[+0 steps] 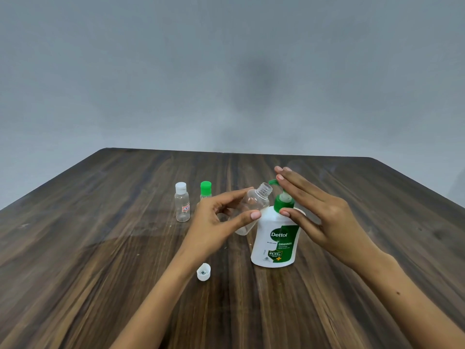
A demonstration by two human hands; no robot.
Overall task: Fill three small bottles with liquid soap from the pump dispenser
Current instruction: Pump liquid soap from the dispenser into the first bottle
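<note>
Your left hand grips the tilted clear plastic bottle; right hand flat-fingered over the green pump — misaligned, soap could spill.

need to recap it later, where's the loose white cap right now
In the head view the loose white cap lies on the wooden table, open side up, near the left forearm and left of the Dettol pump dispenser.

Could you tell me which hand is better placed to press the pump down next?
The right hand: its straight fingers already lie over the green pump head of the white Dettol dispenser. The left hand is busy holding the uncapped clear small bottle tilted toward the nozzle.
</note>
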